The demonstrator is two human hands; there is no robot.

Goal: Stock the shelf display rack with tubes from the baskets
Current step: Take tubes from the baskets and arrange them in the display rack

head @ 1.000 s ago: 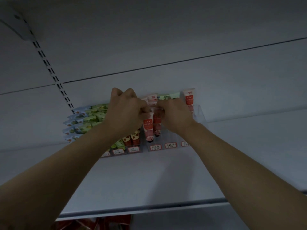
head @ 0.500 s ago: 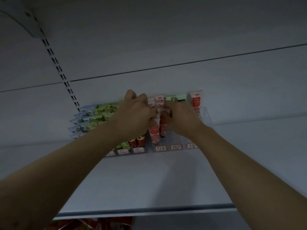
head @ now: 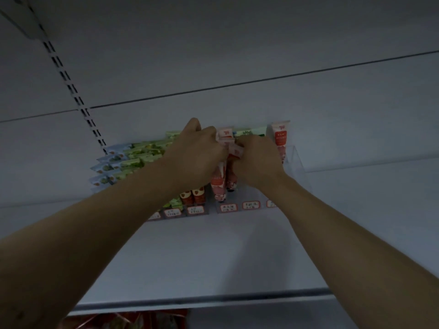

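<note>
Left hand [head: 194,153] and right hand [head: 256,160] pinch red tubes [head: 219,184].

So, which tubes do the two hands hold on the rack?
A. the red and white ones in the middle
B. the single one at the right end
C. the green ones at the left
A: the left hand and the right hand both curl round the red and white tubes in the middle.
</note>
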